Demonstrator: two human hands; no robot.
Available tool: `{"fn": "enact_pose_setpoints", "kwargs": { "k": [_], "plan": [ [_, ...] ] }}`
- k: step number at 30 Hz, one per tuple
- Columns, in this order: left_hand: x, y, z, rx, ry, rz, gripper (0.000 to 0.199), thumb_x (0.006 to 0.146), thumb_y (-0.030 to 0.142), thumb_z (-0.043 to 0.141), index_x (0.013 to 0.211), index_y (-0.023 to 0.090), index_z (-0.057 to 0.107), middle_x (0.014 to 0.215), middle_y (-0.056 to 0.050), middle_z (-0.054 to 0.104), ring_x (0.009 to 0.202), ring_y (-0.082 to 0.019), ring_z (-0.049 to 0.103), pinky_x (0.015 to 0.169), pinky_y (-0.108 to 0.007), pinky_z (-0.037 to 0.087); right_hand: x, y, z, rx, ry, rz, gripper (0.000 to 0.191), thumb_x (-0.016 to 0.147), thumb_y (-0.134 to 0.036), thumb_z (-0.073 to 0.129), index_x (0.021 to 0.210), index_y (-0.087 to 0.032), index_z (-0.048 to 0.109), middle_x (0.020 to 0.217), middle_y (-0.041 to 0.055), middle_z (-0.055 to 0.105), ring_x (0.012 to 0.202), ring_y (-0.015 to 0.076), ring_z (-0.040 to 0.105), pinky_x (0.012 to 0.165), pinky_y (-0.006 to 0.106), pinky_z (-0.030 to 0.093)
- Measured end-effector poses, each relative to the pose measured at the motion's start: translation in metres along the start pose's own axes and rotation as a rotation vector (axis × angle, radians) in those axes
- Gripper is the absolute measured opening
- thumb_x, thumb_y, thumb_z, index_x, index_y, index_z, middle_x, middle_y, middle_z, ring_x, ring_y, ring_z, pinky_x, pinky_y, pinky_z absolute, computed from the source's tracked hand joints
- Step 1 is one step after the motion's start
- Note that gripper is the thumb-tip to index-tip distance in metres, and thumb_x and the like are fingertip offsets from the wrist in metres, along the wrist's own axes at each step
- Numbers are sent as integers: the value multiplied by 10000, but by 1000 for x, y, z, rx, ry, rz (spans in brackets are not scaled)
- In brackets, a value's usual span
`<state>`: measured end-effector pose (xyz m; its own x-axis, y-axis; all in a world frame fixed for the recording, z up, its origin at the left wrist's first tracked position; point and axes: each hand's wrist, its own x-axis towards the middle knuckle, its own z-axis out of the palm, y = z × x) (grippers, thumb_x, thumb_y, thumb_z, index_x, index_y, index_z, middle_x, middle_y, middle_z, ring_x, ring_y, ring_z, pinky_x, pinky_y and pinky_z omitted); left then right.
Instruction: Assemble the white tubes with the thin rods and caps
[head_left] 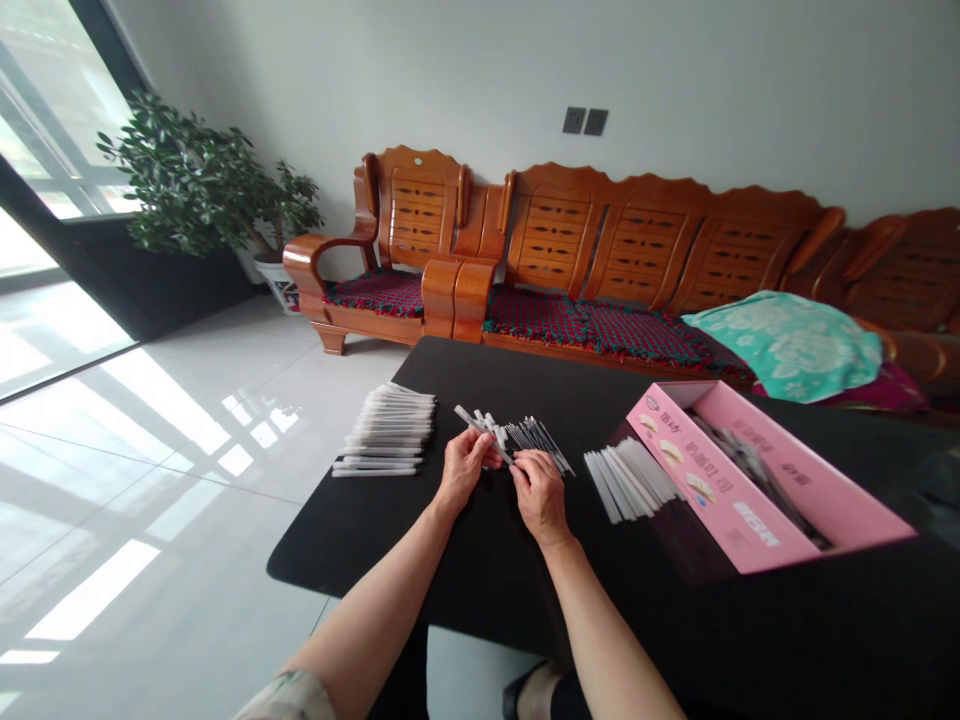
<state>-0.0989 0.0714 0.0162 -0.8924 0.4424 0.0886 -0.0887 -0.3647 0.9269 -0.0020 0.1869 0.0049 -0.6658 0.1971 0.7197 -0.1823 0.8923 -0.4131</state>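
My left hand (465, 468) is shut on a few slim white pens (480, 425), which stick out up and to the left. My right hand (540, 495) meets them near their lower end, its fingers pinching at the pens beside my left hand. Just past my hands lies a fanned bunch of dark-tipped refills or pens (534, 443) on the black table (480, 560). To the left, a neat row of white pens (388, 432) lies stacked side by side. To the right lies a loose fan of white pen barrels (630, 480).
A pink cardboard box (720, 470) with printed pictures stands open at the table's right, holding dark items. Beyond the table are a wooden sofa (637, 250) and armchair (405, 230), a teal towel (787, 345), and a potted plant (210, 190). Tiled floor surrounds the table's left edge.
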Motion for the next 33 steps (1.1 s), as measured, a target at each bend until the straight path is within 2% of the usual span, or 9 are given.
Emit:
{"fn": "enact_pose_setpoints", "kwargs": {
  "k": [5, 8, 11, 15, 20, 27, 30, 33],
  "plan": [
    [0, -2, -1, 14, -4, -5, 442, 733, 535, 714, 814, 108, 631, 622, -45, 663, 525, -153, 647, 522, -255, 552, 1, -1, -1, 23, 29, 30, 124, 907, -186, 515, 816, -197, 598, 935, 91, 666, 947, 223, 600, 858, 418, 513],
    [1, -2, -2, 11, 1, -3, 446, 738, 543, 707, 820, 111, 630, 633, -47, 668, 533, -154, 651, 532, -258, 554, 1, 0, -1, 18, 31, 30, 100, 905, -220, 528, 900, -193, 624, 975, 100, 669, 967, 231, 605, 869, 426, 516],
    [1, -3, -2, 4, 3, -2, 447, 739, 543, 705, 824, 111, 629, 628, -45, 667, 528, -150, 648, 531, -253, 551, 1, 1, 0, 3, 3, -1, 159, 917, -203, 492, 963, -188, 643, 992, 104, 673, 982, 232, 607, 898, 439, 508],
    [1, -3, -2, 5, 0, 0, 434, 739, 528, 712, 825, 110, 631, 620, -41, 666, 522, -152, 646, 522, -253, 548, -1, 3, 1, 12, -11, 0, 155, 910, -156, 481, 866, -197, 624, 917, 83, 668, 941, 222, 602, 878, 427, 507],
    [3, -4, -6, 1, 63, 25, 397, 773, 512, 687, 803, 120, 630, 606, -35, 667, 521, -149, 643, 524, -249, 545, -2, 4, 1, 21, 52, 36, 94, 869, -137, 545, 801, -201, 559, 889, 74, 655, 914, 216, 585, 842, 400, 505],
    [5, -3, -9, 7, 128, 43, 374, 780, 502, 685, 768, 134, 621, 584, -18, 652, 526, -152, 639, 533, -261, 552, -4, 12, 4, -170, 80, 74, 58, 832, -161, 599, 780, -188, 591, 969, 109, 651, 990, 253, 551, 923, 472, 466],
    [4, -2, -8, 3, 118, 30, 383, 768, 510, 693, 773, 133, 626, 591, -22, 658, 525, -154, 641, 536, -262, 551, -4, 13, 5, -199, 69, 72, 35, 842, -179, 601, 842, -169, 634, 1015, 127, 650, 1023, 266, 540, 936, 483, 465],
    [2, -2, -6, -5, 86, 17, 400, 760, 515, 699, 805, 123, 635, 600, -29, 662, 523, -151, 642, 534, -256, 545, -3, 10, 4, -167, 74, 41, 147, 893, -190, 540, 978, -149, 653, 1048, 130, 649, 1049, 255, 538, 954, 472, 462]
  ]
}}
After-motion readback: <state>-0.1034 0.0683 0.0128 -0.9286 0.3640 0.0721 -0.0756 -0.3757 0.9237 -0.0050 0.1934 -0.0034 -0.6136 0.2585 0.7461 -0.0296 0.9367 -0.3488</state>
